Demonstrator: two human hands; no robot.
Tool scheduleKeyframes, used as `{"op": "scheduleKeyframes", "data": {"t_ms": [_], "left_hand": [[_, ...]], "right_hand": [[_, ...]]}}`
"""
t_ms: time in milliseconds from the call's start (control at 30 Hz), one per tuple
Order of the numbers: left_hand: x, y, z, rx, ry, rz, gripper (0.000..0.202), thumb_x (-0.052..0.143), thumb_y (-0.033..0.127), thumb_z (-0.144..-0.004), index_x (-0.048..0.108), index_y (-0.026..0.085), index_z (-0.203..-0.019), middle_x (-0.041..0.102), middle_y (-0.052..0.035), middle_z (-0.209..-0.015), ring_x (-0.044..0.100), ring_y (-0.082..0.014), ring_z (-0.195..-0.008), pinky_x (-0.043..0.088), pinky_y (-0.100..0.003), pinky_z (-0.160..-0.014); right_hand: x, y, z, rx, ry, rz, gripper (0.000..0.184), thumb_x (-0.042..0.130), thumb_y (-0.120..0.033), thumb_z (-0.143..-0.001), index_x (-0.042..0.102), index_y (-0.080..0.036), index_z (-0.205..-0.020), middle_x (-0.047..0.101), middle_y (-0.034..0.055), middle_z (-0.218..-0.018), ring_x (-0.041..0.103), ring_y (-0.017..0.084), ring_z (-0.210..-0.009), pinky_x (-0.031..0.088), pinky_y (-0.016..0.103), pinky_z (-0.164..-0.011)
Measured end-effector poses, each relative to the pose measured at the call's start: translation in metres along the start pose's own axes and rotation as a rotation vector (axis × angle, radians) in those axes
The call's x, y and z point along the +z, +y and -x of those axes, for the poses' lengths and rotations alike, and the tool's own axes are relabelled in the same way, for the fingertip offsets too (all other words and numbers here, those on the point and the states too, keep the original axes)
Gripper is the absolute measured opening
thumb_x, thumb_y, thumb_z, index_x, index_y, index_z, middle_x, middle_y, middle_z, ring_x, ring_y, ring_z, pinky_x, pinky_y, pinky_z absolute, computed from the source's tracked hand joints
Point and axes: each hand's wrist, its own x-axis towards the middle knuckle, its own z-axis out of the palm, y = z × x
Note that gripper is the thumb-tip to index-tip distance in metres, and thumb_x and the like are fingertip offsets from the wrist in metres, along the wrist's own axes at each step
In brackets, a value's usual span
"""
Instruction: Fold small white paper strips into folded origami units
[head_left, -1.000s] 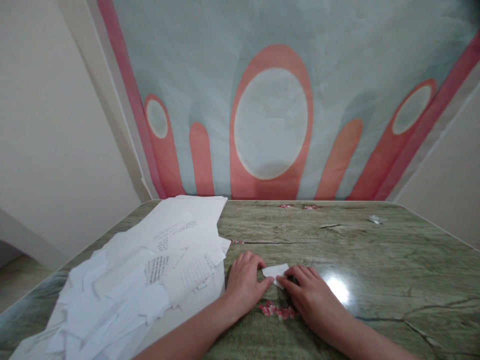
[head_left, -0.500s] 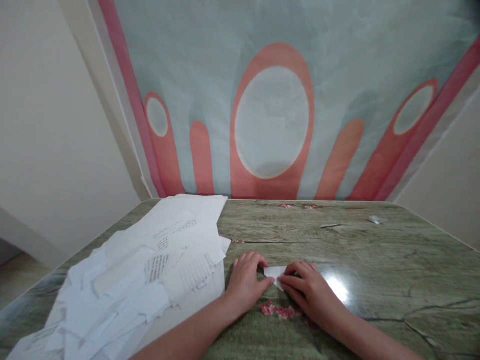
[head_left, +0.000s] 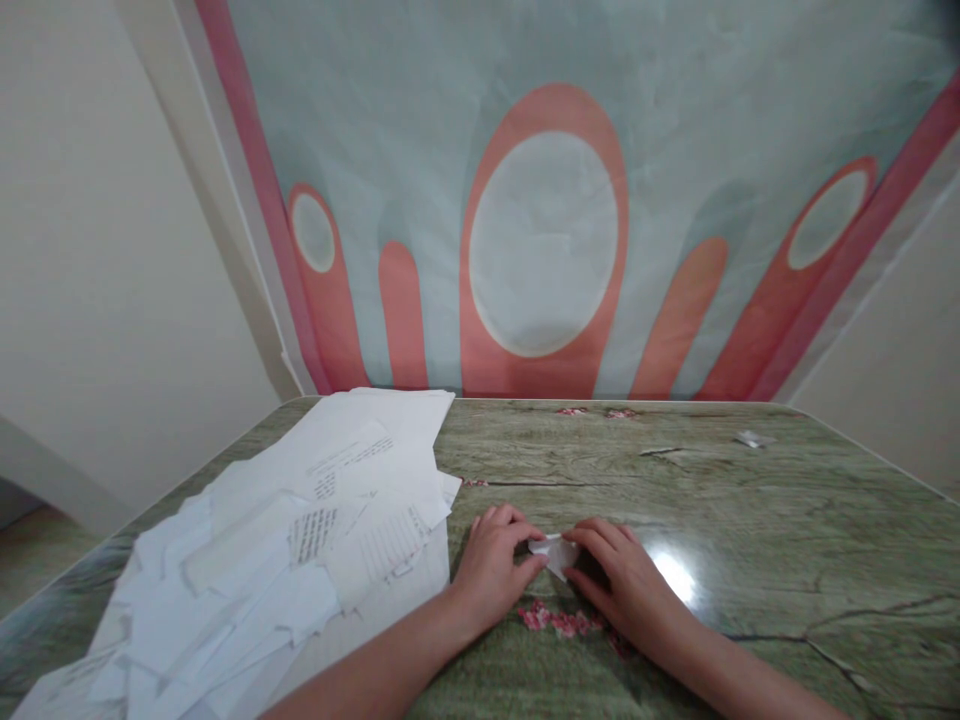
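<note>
A small folded piece of white paper point(head_left: 557, 554) lies between my two hands, low over the tabletop. My left hand point(head_left: 496, 562) pinches its left end between thumb and fingers. At the paper's right side, my right hand point(head_left: 616, 572) has its thumb and forefinger closed on the edge. The paper looks creased, with one point facing toward me. Left of my left hand spreads a heap of white paper sheets and torn pieces point(head_left: 247, 590), some printed with text.
The table point(head_left: 750, 540) has a wood-grain top with printed pink flowers. A small shiny scrap point(head_left: 753, 439) lies at the far right. Behind the table's back edge hangs a grey-blue sheet point(head_left: 420, 130) with coral shapes.
The fingers of my right hand have shifted and spread a little along the paper's right edge, and the paper shows a different fold. My left hand has barely moved.
</note>
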Motion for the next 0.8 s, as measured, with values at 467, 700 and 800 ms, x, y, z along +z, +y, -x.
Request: {"op": "scheduleKeyframes", "data": {"t_ms": [467,700,800], "left_hand": [[-0.003,0.004,0.003,0.082,-0.003,-0.053,0.021,0.064,0.024,-0.079,0.067,0.030,-0.098,0.056,-0.0004,-0.097,0.047,-0.0190,-0.097,0.036,-0.032,-0.083],[-0.004,0.006,0.004,0.101,-0.004,-0.084,0.017,0.061,0.025,-0.082,0.067,0.030,-0.097,0.057,-0.0012,-0.096,0.047,-0.0192,-0.096,0.035,-0.033,-0.082],[-0.005,0.008,0.004,0.104,-0.019,-0.118,0.018,0.060,0.025,-0.082,0.067,0.030,-0.098,0.057,-0.0018,-0.097,0.047,-0.0201,-0.096,0.035,-0.034,-0.082]], "right_hand": [[-0.005,-0.002,-0.005,-0.050,0.046,0.076,0.030,0.059,-0.018,-0.078,0.060,-0.024,-0.108,0.055,0.0085,-0.107,0.049,0.024,-0.100,0.042,0.041,-0.083],[-0.013,-0.007,-0.006,-0.063,-0.002,0.097,0.016,0.058,-0.023,-0.083,0.064,-0.026,-0.098,0.061,0.0050,-0.101,0.050,0.022,-0.097,0.040,0.039,-0.083],[-0.012,-0.007,-0.006,-0.077,0.000,0.119,0.016,0.057,-0.024,-0.084,0.064,-0.026,-0.098,0.062,0.0046,-0.100,0.051,0.021,-0.096,0.040,0.038,-0.082]]}}
